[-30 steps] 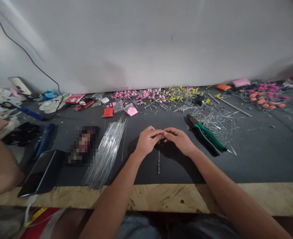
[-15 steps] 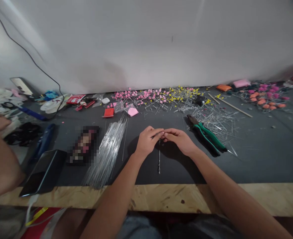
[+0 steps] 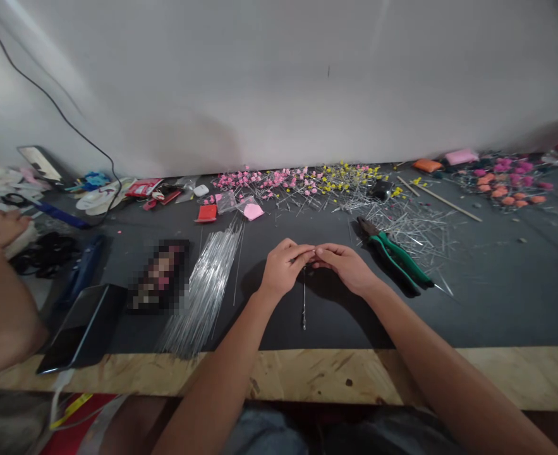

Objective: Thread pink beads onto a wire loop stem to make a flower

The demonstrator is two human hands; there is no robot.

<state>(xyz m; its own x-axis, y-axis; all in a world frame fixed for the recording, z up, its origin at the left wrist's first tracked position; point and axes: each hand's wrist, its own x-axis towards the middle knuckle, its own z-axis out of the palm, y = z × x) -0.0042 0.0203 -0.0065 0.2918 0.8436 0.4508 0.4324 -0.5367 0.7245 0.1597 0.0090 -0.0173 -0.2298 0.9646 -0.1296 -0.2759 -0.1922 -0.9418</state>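
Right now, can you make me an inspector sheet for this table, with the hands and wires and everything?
Surface: dark tabletop with a bare wooden front edge.
Job's things: thin wire between the arms; wire bundle to the left; green-handled pliers to the right.
Clutter: pink-tipped stems, yellow-tipped stems and loose wires heaped behind.
Hands: left hand and right hand meet fingertips at the thin wire's far end; which one grips it is hidden.
Cables: black cable at upper left; white cable at lower left.
Surroundings: pale wall behind; another person's arm at left.
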